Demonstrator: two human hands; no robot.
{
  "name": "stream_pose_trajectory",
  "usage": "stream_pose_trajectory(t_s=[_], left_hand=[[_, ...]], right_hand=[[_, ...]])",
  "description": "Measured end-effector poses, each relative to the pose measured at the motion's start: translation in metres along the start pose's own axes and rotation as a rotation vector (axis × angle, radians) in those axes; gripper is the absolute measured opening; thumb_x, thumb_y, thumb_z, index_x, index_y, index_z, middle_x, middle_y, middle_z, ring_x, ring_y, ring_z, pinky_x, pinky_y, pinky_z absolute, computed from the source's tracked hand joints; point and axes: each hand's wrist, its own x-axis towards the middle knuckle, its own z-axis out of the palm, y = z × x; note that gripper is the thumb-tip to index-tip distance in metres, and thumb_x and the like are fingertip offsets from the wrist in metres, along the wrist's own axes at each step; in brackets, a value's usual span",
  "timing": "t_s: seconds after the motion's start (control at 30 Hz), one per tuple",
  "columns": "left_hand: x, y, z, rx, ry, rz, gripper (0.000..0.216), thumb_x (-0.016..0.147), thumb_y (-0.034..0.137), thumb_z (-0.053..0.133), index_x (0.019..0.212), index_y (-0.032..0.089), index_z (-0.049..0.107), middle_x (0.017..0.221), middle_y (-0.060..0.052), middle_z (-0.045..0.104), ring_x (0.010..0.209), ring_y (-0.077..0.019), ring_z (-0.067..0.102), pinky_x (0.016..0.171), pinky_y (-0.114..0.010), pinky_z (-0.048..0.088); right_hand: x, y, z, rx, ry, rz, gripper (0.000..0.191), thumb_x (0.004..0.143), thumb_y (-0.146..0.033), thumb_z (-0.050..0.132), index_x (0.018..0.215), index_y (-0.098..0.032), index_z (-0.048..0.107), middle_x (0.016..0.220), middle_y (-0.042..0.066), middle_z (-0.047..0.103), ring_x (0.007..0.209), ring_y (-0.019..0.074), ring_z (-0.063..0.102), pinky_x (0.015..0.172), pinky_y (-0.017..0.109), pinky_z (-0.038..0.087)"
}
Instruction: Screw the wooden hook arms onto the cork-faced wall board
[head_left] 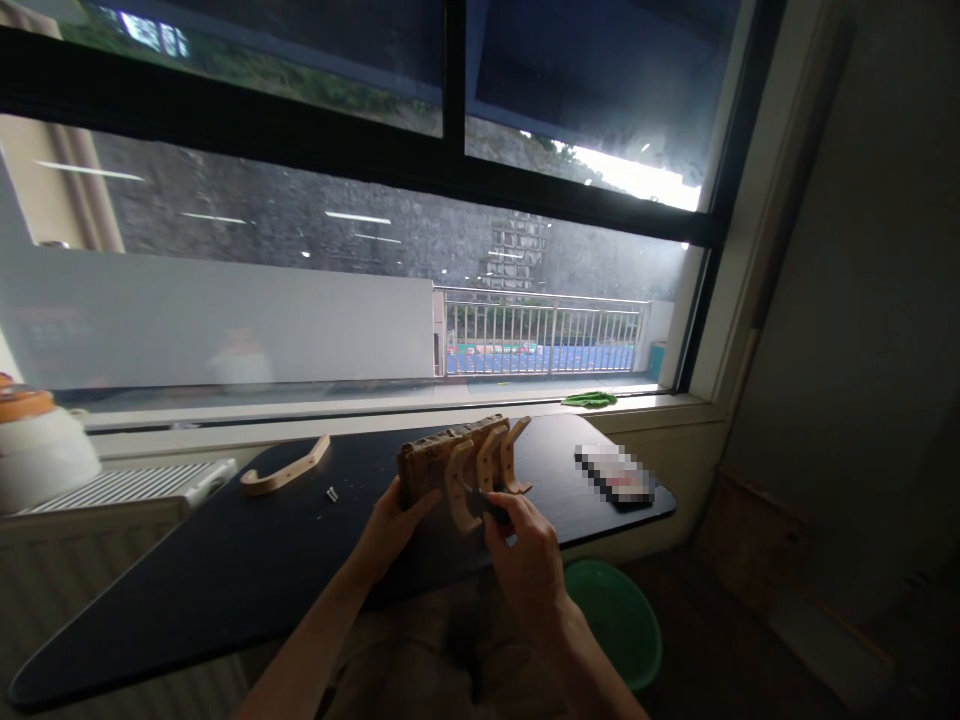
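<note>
A rough-edged brown wooden board stands tilted on the dark table, with several pale wooden hooks attached along its face. My left hand grips the board's left end, thumb on the front. My right hand is closed around a dark-handled screwdriver, whose tip points at the nearest hook; whether it sits in a screw I cannot make out. A loose pale wooden hook lies on the table to the left. Between it and the board are a few small metal screws.
The black table reaches to the window sill. At its right lies a blurred phone-like object. A green cloth rests on the sill. Below right stands a green basin. Left are a radiator and a white jar with orange lid.
</note>
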Motion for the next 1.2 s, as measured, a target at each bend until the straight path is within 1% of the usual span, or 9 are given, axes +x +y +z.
stream_pose_trajectory(t_s=[0.2,0.43,0.57,0.67,0.77,0.93,1.07,1.13,1.2], left_hand=[[-0.0008,0.0012,-0.0014,-0.007,-0.030,-0.007,0.058,0.069,0.040,0.076,0.119,0.017,0.057,0.115,-0.010,0.069,0.104,-0.0283,0.065,0.091,-0.041,0.052],[-0.0029,0.0044,-0.0008,-0.013,-0.029,-0.014,0.059,0.068,0.044,0.076,0.119,0.019,0.059,0.113,-0.008,0.070,0.101,-0.0276,0.067,0.090,-0.040,0.053],[-0.0028,0.0051,-0.0005,-0.006,-0.032,-0.007,0.056,0.069,0.043,0.076,0.116,0.017,0.059,0.113,-0.009,0.070,0.101,-0.0285,0.066,0.090,-0.041,0.052],[-0.0035,0.0062,-0.0003,-0.001,-0.049,0.004,0.056,0.071,0.042,0.074,0.118,0.017,0.057,0.115,-0.011,0.069,0.103,-0.0295,0.065,0.092,-0.043,0.051],[-0.0043,0.0074,-0.0005,0.012,-0.057,0.019,0.059,0.069,0.041,0.076,0.120,0.018,0.057,0.116,-0.009,0.069,0.107,-0.0301,0.063,0.094,-0.044,0.050],[-0.0036,0.0061,-0.0015,0.036,-0.047,0.027,0.058,0.066,0.040,0.078,0.117,0.018,0.059,0.112,-0.008,0.071,0.106,-0.0302,0.064,0.094,-0.043,0.051],[-0.0034,0.0055,-0.0012,0.049,-0.064,0.033,0.055,0.070,0.038,0.076,0.118,0.018,0.057,0.113,-0.008,0.070,0.105,-0.0303,0.064,0.093,-0.043,0.051],[-0.0037,0.0062,-0.0003,0.057,-0.069,0.043,0.056,0.070,0.037,0.076,0.118,0.018,0.056,0.113,-0.008,0.070,0.106,-0.0304,0.064,0.093,-0.043,0.051],[-0.0040,0.0070,0.0008,0.065,-0.069,0.053,0.057,0.068,0.036,0.077,0.118,0.018,0.057,0.114,-0.008,0.070,0.107,-0.0307,0.063,0.094,-0.043,0.051]], right_hand=[[-0.0018,0.0002,-0.0005,-0.036,-0.005,-0.021,0.024,0.084,-0.014,0.054,0.104,-0.021,0.065,0.093,0.004,0.067,0.078,0.0158,0.065,0.074,0.025,0.051],[0.0001,-0.0024,-0.0014,-0.079,0.002,-0.065,0.022,0.086,-0.014,0.052,0.104,-0.021,0.064,0.092,0.005,0.066,0.083,0.0167,0.064,0.078,0.026,0.049],[0.0030,-0.0058,-0.0029,-0.107,-0.013,-0.105,0.023,0.088,-0.015,0.050,0.103,-0.022,0.065,0.091,0.004,0.065,0.084,0.0160,0.064,0.080,0.025,0.048],[0.0047,-0.0072,-0.0052,-0.136,-0.027,-0.120,0.025,0.089,-0.014,0.048,0.102,-0.023,0.067,0.093,0.005,0.064,0.085,0.0160,0.063,0.080,0.025,0.048],[0.0053,-0.0065,-0.0074,-0.169,-0.041,-0.108,0.027,0.089,-0.013,0.047,0.105,-0.023,0.067,0.094,0.005,0.064,0.085,0.0164,0.063,0.079,0.025,0.047],[0.0033,-0.0032,-0.0093,-0.212,-0.063,-0.049,0.025,0.091,-0.020,0.049,0.110,-0.022,0.064,0.094,0.005,0.067,0.085,0.0176,0.065,0.077,0.025,0.047],[0.0006,-0.0036,-0.0091,-0.253,-0.077,0.005,0.023,0.093,-0.021,0.044,0.105,-0.023,0.063,0.092,0.005,0.069,0.083,0.0182,0.067,0.072,0.025,0.046],[-0.0008,-0.0053,-0.0085,-0.268,-0.087,0.021,0.022,0.091,-0.019,0.045,0.105,-0.023,0.062,0.092,0.004,0.070,0.083,0.0186,0.068,0.070,0.026,0.046],[-0.0020,-0.0071,-0.0079,-0.274,-0.099,0.030,0.026,0.086,-0.017,0.051,0.110,-0.023,0.058,0.095,0.003,0.071,0.084,0.0190,0.068,0.069,0.025,0.045]])
